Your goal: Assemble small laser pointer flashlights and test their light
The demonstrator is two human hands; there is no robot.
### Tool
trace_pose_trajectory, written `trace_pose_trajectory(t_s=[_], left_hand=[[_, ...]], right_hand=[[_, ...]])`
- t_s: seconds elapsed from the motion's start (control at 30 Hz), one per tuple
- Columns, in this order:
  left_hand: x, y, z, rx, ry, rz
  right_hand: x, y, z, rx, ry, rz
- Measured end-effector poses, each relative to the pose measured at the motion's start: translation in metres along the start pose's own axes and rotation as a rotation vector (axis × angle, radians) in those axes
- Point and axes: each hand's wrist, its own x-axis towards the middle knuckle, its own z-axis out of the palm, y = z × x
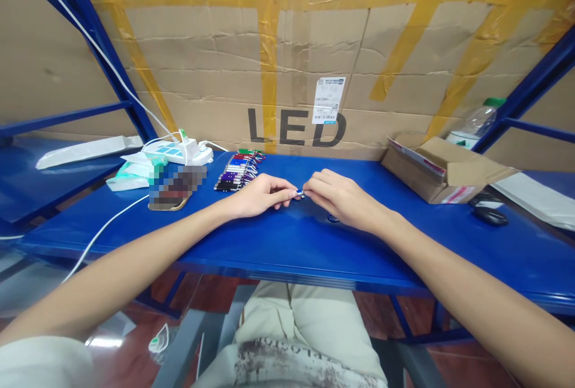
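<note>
Above the blue table, the fingertips of my left hand (265,195) and my right hand (336,196) meet. Both pinch a small blue and silver metal piece, which looks like a keychain flashlight (299,194); the fingers cover most of it. A dark blue clip ring (332,218) shows just below my right hand; whether it is joined to the held piece I cannot tell. Beyond my left hand lies a row of slim keychain flashlights (236,171) in black, purple, silver, blue, red and green, with their carabiner clips toward the right.
On the left are a phone (177,190), partly blurred, a white power strip (179,151) with cables, and a plastic packet (130,175). To the right stand an open cardboard box (431,169), a black mouse (490,215) and a bottle (478,121). A large cardboard panel (202,76) rises behind the table.
</note>
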Motion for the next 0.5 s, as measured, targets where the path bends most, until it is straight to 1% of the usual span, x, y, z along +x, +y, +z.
trace_pose_trajectory(t_s=[0.17, 0.33, 0.4, 0.5], left_hand=[[-0.001, 0.0, 0.002, 0.041, 0.047, 0.019], [-0.004, 0.005, 0.002, 0.218, 0.104, 0.144], [-0.005, 0.008, 0.002, 0.243, 0.098, 0.171], [-0.005, 0.011, 0.0, 0.188, 0.052, 0.122]], right_hand=[[-0.001, 0.0, 0.002, 0.083, 0.021, 0.042], [0.0, -0.001, 0.002, 0.111, 0.018, 0.059], [0.0, -0.002, 0.001, 0.092, 0.026, 0.045], [0.0, -0.003, 0.0, 0.04, 0.036, 0.02]])
